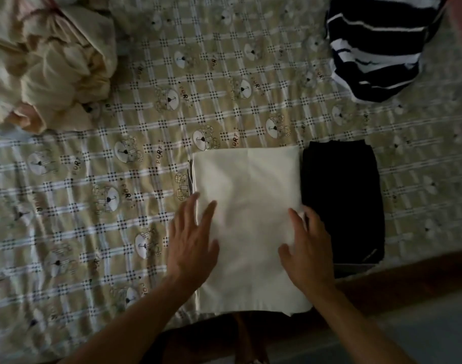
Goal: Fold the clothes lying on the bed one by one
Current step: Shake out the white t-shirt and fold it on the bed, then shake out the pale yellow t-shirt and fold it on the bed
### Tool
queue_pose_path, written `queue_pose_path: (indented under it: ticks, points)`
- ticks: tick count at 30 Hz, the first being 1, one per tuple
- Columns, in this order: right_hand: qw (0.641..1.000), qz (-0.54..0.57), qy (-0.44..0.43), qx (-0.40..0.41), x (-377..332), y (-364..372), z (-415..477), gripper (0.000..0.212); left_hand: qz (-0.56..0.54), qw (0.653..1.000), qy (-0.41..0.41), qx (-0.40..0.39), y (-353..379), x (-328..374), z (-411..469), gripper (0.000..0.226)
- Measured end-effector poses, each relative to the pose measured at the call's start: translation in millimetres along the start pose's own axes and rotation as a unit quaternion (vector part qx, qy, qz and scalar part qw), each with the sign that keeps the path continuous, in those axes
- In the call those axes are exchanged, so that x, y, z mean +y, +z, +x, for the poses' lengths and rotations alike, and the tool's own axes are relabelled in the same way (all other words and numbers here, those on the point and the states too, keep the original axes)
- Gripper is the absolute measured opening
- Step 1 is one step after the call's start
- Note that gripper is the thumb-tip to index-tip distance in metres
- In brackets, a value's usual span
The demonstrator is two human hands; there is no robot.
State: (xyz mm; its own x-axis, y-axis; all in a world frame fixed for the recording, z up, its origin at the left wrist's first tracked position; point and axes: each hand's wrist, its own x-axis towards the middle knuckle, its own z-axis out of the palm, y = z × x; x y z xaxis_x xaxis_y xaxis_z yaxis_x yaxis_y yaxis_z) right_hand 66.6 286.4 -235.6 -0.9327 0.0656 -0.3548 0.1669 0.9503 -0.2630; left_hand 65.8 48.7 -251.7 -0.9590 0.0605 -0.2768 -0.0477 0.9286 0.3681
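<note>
A white garment (pixel 247 195) lies folded into a neat rectangle at the near edge of the bed. My left hand (pixel 191 240) rests flat on its left edge with fingers spread. My right hand (pixel 307 248) lies flat on its right side, fingers straight. Touching the white piece on its right is a folded black garment (pixel 343 195). A navy and white striped garment (pixel 377 46) sits bunched at the far right. A crumpled heap of cream clothes (pixel 46 64) fills the far left corner.
The bed is covered by a checked sheet with bear prints (pixel 119 195). Its dark wooden frame (pixel 408 274) runs along the near right edge, with grey floor (pixel 421 327) below. The light is dim.
</note>
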Motion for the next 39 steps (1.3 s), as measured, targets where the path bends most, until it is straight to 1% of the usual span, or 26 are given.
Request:
queue_pose_path:
  ticks: [2,3,5,8,10,11,14,17,20,22,25,26,28,29,31,32,34,36,37,39]
  points:
    - [0.996,-0.023,-0.084,0.016,-14.7,4.8,8.1,0.079,0.017,0.995,0.096,-0.023,2.3,9.3,20.7,0.094]
    - [0.994,-0.029,-0.106,0.009,-20.5,9.5,15.0,0.078,0.042,0.988,0.139,-0.045,6.8,12.7,31.0,0.099]
    - [0.993,-0.050,-0.105,-0.010,-25.2,23.6,28.6,0.079,0.099,0.972,0.196,-0.087,18.2,9.6,47.7,0.114]
    - [0.994,-0.086,-0.060,-0.038,-17.2,48.6,38.8,0.081,0.138,0.958,0.222,-0.115,34.4,-15.6,60.8,0.127]
    - [0.993,-0.098,-0.050,-0.049,-11.2,59.9,39.6,0.081,0.129,0.958,0.230,-0.111,39.8,-29.2,62.1,0.125]
    - [0.993,-0.096,-0.047,-0.049,-11.7,62.0,40.2,0.080,0.117,0.959,0.236,-0.105,40.8,-32.2,62.7,0.120]
    - [0.996,-0.073,-0.042,-0.030,-27.2,59.6,41.7,0.081,0.067,0.964,0.242,-0.089,37.8,-37.5,64.4,0.097]
    - [0.999,-0.014,-0.041,-0.015,-66.8,49.1,51.9,0.085,0.045,0.978,0.196,-0.052,13.8,-59.8,77.4,0.084]
    - [0.994,0.045,-0.098,-0.005,-128.4,42.1,73.3,0.081,0.086,0.989,0.121,0.002,-39.2,-101.2,108.1,0.077]
    - [0.986,0.082,-0.145,-0.016,-173.7,38.4,90.5,0.076,0.132,0.989,0.060,0.038,-82.8,-138.5,137.5,0.076]
    - [0.972,0.123,-0.197,-0.032,-243.1,32.3,116.0,0.078,0.175,0.976,-0.033,0.127,-145.0,-197.5,175.6,0.079]
    - [0.969,0.131,-0.208,-0.036,-264.8,30.0,123.3,0.079,0.189,0.971,-0.068,0.132,-161.7,-215.4,183.6,0.078]
    - [0.964,0.131,-0.225,-0.044,-303.1,24.8,135.4,0.082,0.240,0.958,-0.129,0.085,-185.8,-246.2,193.2,0.079]
    - [0.962,0.131,-0.235,-0.044,-319.7,21.9,139.9,0.082,0.263,0.952,-0.142,0.064,-195.3,-257.1,194.9,0.080]
    - [0.956,0.142,-0.253,-0.048,-345.9,17.7,147.5,0.083,0.291,0.946,-0.136,0.050,-210.4,-270.2,195.5,0.078]
    - [0.953,0.148,-0.261,-0.052,-355.0,17.0,150.8,0.084,0.289,0.948,-0.124,0.048,-213.9,-276.2,198.2,0.072]
    - [0.949,0.159,-0.268,-0.051,-367.9,16.7,156.9,0.086,0.248,0.962,-0.100,0.063,-220.2,-285.2,201.6,0.051]
    - [0.948,0.177,-0.261,-0.048,-373.7,16.9,161.8,0.087,0.154,0.977,-0.087,0.116,-226.6,-288.6,202.5,0.028]
    - [0.948,0.186,-0.254,-0.051,-375.4,16.3,163.0,0.089,0.092,0.981,-0.083,0.152,-231.3,-285.1,201.1,0.021]
    - [0.946,0.193,-0.253,-0.060,-377.2,14.9,163.4,0.096,-0.017,0.978,-0.063,0.198,-243.4,-270.7,194.6,0.024]
